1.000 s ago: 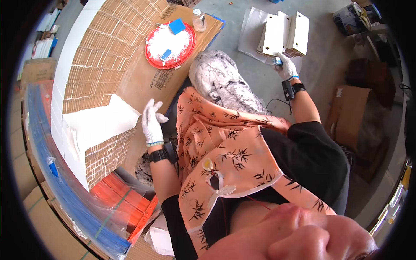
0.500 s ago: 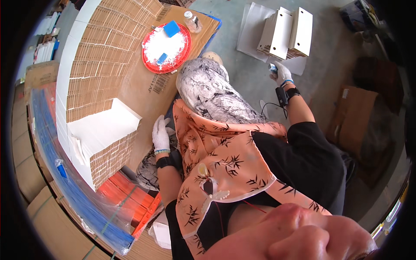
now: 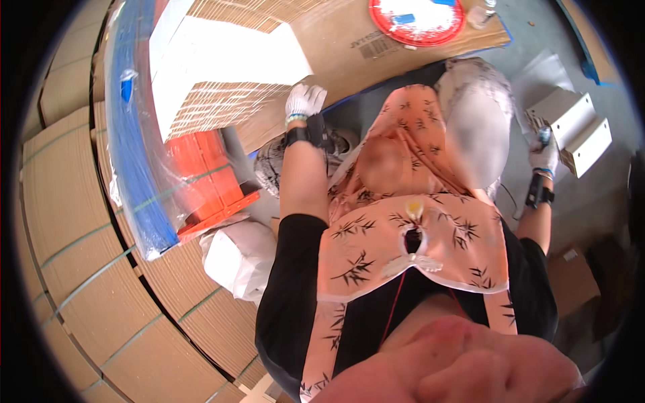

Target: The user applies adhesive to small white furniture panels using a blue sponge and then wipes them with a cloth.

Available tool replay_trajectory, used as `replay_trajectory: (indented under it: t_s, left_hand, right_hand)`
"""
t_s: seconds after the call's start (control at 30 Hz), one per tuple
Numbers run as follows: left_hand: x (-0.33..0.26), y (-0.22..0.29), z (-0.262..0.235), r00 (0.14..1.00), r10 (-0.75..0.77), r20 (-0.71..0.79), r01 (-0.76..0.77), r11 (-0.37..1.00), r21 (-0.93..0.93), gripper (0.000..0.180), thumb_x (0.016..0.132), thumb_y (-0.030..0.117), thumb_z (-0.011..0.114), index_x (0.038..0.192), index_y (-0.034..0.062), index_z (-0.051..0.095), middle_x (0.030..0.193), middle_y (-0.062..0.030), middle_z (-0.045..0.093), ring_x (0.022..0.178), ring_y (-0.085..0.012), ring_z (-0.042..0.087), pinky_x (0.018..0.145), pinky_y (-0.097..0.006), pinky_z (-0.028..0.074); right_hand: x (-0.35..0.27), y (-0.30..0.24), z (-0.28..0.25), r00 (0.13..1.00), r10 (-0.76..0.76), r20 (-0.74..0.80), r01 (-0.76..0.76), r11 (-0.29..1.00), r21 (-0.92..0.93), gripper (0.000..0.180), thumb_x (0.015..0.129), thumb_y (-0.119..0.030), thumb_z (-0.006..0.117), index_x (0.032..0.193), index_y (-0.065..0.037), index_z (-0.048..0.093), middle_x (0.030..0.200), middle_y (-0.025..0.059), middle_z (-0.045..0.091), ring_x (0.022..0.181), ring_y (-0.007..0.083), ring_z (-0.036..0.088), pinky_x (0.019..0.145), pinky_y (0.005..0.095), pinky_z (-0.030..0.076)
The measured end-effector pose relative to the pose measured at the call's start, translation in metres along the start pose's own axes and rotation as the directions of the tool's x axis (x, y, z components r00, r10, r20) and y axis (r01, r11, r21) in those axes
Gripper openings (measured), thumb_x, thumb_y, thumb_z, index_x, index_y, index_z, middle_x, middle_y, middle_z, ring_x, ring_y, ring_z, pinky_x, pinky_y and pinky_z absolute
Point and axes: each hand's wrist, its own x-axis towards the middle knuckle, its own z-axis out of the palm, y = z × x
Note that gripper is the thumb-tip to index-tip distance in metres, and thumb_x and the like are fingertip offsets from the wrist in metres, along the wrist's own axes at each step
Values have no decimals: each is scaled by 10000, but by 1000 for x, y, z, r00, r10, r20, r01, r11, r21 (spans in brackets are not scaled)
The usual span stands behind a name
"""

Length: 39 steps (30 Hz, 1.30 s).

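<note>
In right hand (image 3: 544, 157), bluish object (image 3: 545, 134)

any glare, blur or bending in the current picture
Head view: the white panel stack looks washed out; head view: apron and right trouser leg have blurred patches; head view: cardboard piles bow near the rim, cardboard box looks dim.

A black bar code (image 3: 377, 49) and printed letters (image 3: 363, 42) are on brown cardboard (image 3: 336, 59), top middle of the frame.
</note>
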Motion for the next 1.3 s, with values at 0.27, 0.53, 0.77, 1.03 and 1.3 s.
replay_trajectory:
  t_s: [0.27,0.53,0.77,1.03,1.3]
  left_hand:
    - [-12,-55,55,975,-117,190,114,993,30,209,965,247,507,1117,139,602,1106,-5,674,991,-165,648,768,-384,471]
    - [-11,-35,37,967,12,256,-98,940,327,245,983,184,403,1150,179,582,1182,21,662,1122,-95,626,850,-350,387]
    - [19,-44,66,683,-363,633,-75,-898,-434,456,1038,278,317,1378,20,478,1457,-129,528,1331,-247,479,1104,-440,357]
    - [52,-10,-25,580,-326,746,-144,-943,-300,459,987,336,473,1321,23,516,1348,-133,568,1241,-311,495,987,-495,442]
    - [59,-9,-5,506,-456,732,-386,-879,-281,339,997,288,538,1235,48,561,1212,-87,630,1065,-237,593,822,-436,545]
  right_hand:
    - [-212,-78,208,444,-88,891,18,996,89,368,1020,-224,585,1255,59,587,1208,157,630,986,204,595,816,289,482]
    - [-287,59,291,517,356,778,190,839,-510,355,1027,-254,587,1244,24,630,973,101,685,824,148,639,736,312,527]
    - [-303,58,304,601,439,668,342,613,-712,328,1023,-244,582,1205,14,670,834,35,656,713,113,618,710,255,499]
    - [-310,46,311,634,456,625,448,442,-777,330,1027,-236,562,1229,-8,688,963,51,706,726,85,617,747,237,519]
    - [-314,49,314,623,468,627,473,413,-778,322,1013,-222,582,1232,-11,688,1011,40,720,729,77,627,738,236,528]
